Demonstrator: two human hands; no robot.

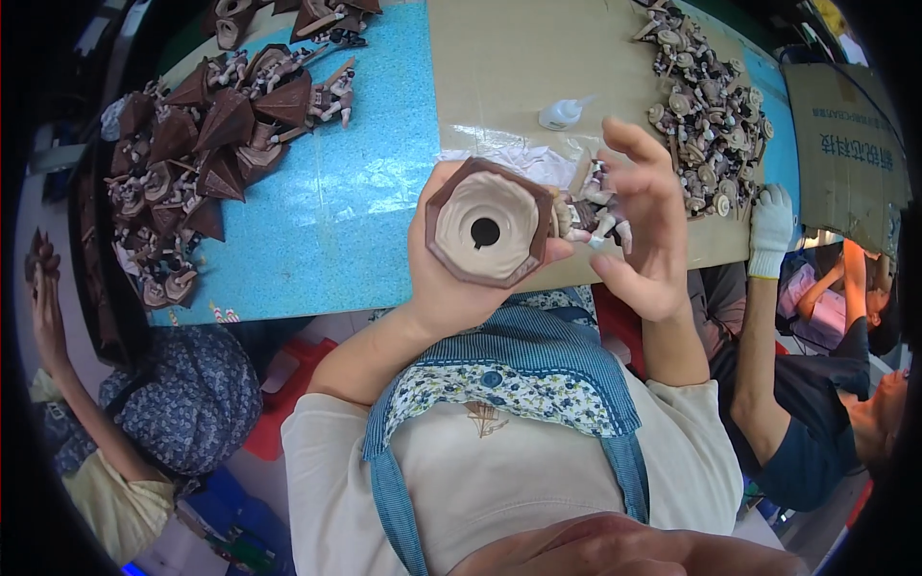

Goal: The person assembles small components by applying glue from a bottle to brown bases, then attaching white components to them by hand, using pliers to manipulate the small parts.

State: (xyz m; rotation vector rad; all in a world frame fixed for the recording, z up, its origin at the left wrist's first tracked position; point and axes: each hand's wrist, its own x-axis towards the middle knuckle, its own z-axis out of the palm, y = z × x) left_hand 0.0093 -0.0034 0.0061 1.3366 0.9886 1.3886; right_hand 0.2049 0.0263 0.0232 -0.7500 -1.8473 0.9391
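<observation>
My left hand (444,288) grips a brown, many-sided hollow piece (461,264), its cream inside and dark centre hole turned up. Small figurines (600,211) in white and dark colours stand out from the piece's right side; I cannot tell exactly how they are joined to it. My right hand (653,230) is beside these figurines, thumb and fingers spread apart, slightly blurred. Just beyond both hands, a crumpled white cloth (528,165) lies on the table, partly hidden by the piece.
Brown pieces with figurines (226,120) are heaped at the left on the blue mat (384,115). A small white dropper bottle (562,115) stands on the brown board (509,58). Many figurines with round discs (711,125) pile up at the right, near a co-worker's gloved hand (771,226).
</observation>
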